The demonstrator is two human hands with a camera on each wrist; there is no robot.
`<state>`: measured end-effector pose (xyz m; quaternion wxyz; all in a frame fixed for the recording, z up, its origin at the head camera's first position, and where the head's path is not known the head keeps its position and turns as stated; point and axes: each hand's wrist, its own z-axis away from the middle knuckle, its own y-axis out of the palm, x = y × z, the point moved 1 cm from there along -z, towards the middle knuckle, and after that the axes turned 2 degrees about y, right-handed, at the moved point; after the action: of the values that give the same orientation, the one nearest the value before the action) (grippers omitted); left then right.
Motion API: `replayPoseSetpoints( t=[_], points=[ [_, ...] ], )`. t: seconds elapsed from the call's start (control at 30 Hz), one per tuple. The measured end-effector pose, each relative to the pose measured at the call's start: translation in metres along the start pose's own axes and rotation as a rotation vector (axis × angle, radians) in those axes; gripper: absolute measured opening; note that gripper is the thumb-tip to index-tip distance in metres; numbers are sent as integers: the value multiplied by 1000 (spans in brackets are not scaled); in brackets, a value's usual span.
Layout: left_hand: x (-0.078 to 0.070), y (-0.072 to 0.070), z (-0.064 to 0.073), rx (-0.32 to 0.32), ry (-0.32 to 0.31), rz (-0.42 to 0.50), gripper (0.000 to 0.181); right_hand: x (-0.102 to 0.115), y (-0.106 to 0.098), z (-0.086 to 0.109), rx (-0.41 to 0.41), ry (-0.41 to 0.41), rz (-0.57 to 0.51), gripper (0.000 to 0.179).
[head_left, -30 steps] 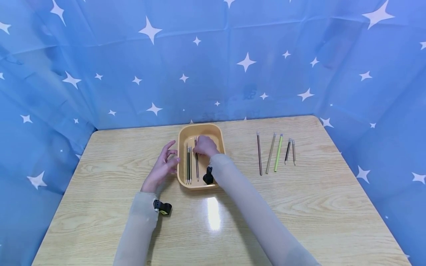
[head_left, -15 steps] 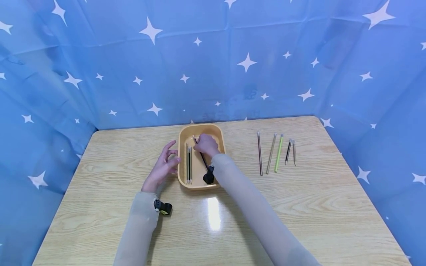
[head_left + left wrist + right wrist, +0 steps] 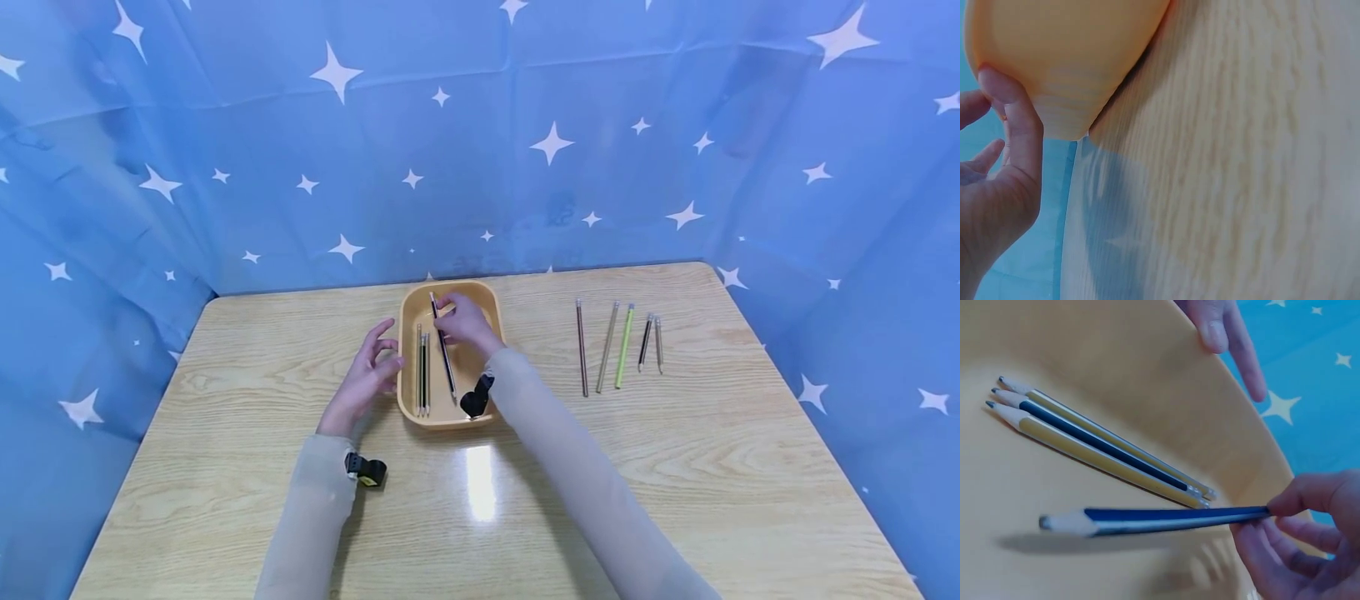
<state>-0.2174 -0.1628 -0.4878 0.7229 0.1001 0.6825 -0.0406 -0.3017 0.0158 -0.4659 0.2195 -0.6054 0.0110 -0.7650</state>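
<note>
My right hand (image 3: 467,323) pinches a dark blue and silver pencil (image 3: 1166,519) between thumb and fingers, near its eraser end. The pencil slants over the tan tray (image 3: 452,423), its sharpened tip toward me, its shadow on the tray floor in the right wrist view. Left of it, three pencils lie side by side along the tray's left wall, among them a black one (image 3: 1097,440) and a gold one (image 3: 1107,464). My left hand (image 3: 365,377) is at the tray's left side, fingers loosely bent and spread, thumb touching near the rim in the left wrist view.
Several pencils lie in a spaced row on the wooden table (image 3: 675,467) right of the tray: a brown one (image 3: 582,348), a gold one (image 3: 608,347), a green one (image 3: 624,345) and two shorter ones at the end. A blue star-patterned curtain (image 3: 480,167) hangs behind the table.
The pencil in my right hand first swung its near end right, then back left, and its far end rose toward the tray's far rim. My left hand has stayed in place.
</note>
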Motion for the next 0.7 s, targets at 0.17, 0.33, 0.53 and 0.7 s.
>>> replayPoseSetpoints(
  t=[0.17,0.33,0.53,0.7],
  points=[
    [0,1,0,-2,-3,-6,69,3,-8,2,-9,-11,-44,31],
    [-1,1,1,1,15,23,68,11,-17,11,-24,-42,-85,31],
    [-1,1,2,15,19,34,68,24,-33,24,-49,-59,-64,32],
    [0,1,2,25,13,40,68,29,-45,31,-68,-76,-78,31]
  ],
)
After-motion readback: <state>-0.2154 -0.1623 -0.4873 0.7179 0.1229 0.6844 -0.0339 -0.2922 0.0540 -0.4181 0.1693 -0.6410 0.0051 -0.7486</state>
